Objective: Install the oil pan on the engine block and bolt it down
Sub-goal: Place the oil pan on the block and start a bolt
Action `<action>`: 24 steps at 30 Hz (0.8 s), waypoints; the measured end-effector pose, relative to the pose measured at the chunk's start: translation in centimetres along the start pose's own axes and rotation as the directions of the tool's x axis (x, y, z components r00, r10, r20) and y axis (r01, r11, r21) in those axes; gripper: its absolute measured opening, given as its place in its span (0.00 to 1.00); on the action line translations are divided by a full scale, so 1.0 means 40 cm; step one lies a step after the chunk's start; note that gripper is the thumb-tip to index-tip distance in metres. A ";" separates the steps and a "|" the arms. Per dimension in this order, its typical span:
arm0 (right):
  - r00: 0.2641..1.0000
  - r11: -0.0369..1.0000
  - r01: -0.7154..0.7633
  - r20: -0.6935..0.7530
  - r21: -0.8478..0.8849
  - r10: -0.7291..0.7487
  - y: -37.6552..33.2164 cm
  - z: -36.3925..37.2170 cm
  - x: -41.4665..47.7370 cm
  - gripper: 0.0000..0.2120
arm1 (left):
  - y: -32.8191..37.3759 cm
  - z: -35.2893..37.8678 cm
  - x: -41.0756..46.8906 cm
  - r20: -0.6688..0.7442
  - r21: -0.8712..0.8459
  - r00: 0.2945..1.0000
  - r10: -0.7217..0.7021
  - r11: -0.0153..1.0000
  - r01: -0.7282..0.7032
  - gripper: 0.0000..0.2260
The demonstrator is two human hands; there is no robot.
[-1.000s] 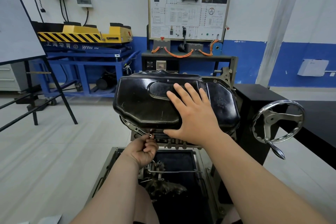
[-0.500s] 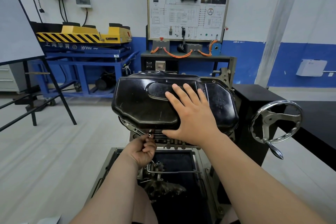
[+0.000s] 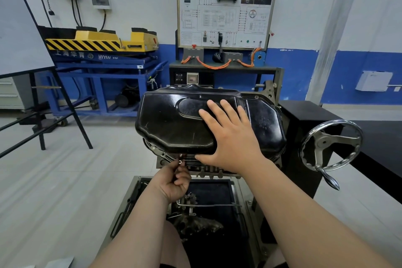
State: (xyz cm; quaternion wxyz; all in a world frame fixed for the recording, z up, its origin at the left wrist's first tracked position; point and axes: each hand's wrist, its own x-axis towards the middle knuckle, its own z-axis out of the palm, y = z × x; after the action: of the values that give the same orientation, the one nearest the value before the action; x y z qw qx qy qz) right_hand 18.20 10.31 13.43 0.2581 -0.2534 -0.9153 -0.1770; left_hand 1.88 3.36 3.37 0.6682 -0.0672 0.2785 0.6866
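A glossy black oil pan (image 3: 174, 124) lies bottom-up on the engine block (image 3: 208, 166), which hangs in a stand. My right hand (image 3: 232, 137) lies flat on the pan, fingers straight, thumb along its near edge. Below the pan's near flange, my left hand (image 3: 174, 183) pinches a small bolt (image 3: 180, 161) at the flange edge. Most of the block is hidden under the pan and my arms.
A metal handwheel (image 3: 330, 144) with a crank handle sticks out at the right of the stand. A dark tray (image 3: 208, 209) under the block holds loose engine parts. A black bench (image 3: 378, 137) is at right, an easel leg (image 3: 71, 111) at left, a blue lift table (image 3: 104, 67) behind.
Almost nothing has shifted. My left hand stays at the flange with the bolt and my right hand keeps pressing on the pan.
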 end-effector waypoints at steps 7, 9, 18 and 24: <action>1.000 1.000 0.001 -0.008 0.007 -0.001 0.001 0.002 0.000 0.49 | 0.005 -0.010 -0.002 -0.004 0.041 0.999 0.035 0.999 -0.035 0.09; 1.000 1.000 0.001 -0.008 0.010 0.000 0.001 0.001 0.000 0.49 | 0.002 -0.006 0.002 0.003 0.028 1.000 0.028 0.999 -0.028 0.10; 1.000 1.000 0.004 -0.013 0.019 -0.003 0.000 0.000 -0.001 0.48 | -0.002 -0.011 0.002 -0.007 0.072 0.998 0.069 0.995 -0.068 0.10; 1.000 1.000 0.002 -0.009 0.013 -0.002 0.000 0.001 -0.001 0.49 | -0.013 -0.015 0.009 -0.016 -0.003 0.999 0.032 0.999 -0.032 0.16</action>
State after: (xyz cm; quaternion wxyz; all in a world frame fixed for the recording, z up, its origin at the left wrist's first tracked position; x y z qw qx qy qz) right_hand 18.21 10.30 13.38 0.2635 -0.2498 -0.9157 -0.1725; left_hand 2.16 3.39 2.56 0.6547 -0.0692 0.2836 0.6972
